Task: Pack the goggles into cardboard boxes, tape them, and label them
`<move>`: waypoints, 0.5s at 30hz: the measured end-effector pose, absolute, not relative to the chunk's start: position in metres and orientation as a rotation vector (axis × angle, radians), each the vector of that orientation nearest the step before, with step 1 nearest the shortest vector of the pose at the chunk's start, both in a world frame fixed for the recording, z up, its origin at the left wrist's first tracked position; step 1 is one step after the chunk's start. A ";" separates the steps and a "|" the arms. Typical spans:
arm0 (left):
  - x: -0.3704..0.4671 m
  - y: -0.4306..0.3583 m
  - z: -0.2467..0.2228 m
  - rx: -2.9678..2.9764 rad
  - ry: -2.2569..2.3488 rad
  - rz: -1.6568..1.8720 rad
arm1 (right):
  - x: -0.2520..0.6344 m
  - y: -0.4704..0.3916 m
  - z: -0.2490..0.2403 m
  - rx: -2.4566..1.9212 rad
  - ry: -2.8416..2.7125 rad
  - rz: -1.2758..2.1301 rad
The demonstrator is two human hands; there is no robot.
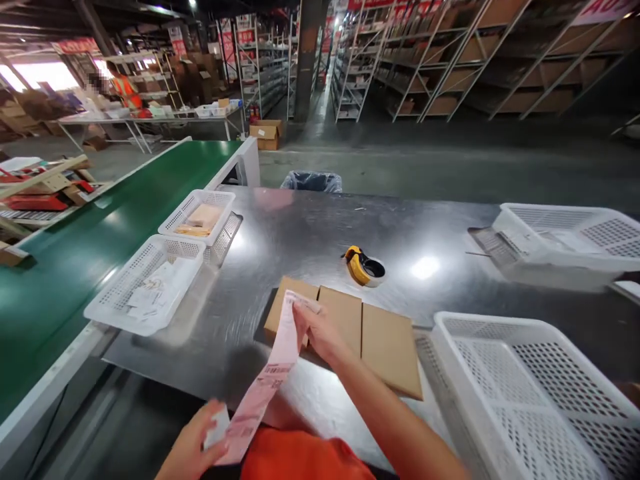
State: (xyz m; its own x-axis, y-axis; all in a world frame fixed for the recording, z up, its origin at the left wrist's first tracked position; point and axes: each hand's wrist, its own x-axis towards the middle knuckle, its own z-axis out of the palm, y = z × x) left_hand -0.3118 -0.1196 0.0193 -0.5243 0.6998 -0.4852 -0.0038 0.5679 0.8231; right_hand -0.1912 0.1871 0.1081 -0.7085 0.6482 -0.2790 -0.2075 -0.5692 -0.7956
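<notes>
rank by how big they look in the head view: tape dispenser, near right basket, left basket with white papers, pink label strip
1. near right basket, cut off by the picture edge
2. left basket with white papers
3. pink label strip
4. tape dispenser

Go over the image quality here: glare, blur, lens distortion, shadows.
Head view: white glare patches on the metal table, and bright openings at far left blown out; the left hand motion-blurred, the tape dispenser fairly crisp; the shelving at upper right leaning, apparently from wide-lens distortion; deep shadow under the table's near-left edge.
</notes>
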 end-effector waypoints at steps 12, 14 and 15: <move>-0.286 0.013 0.079 0.698 1.737 1.267 | -0.175 0.192 0.093 -0.968 -1.325 1.915; -0.293 0.002 0.073 0.657 1.736 1.276 | -0.173 0.202 0.092 -0.967 -1.574 1.949; -0.296 -0.004 0.071 0.614 1.737 1.288 | -0.175 0.203 0.091 -0.954 -1.667 1.985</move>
State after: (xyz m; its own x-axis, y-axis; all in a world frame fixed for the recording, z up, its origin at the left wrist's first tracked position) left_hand -0.2959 -0.0037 0.0708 -0.5056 0.7897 -0.3476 -0.1031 0.3447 0.9330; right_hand -0.1752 0.2033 0.0907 -0.6988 0.6681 -0.2556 0.1362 -0.2265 -0.9644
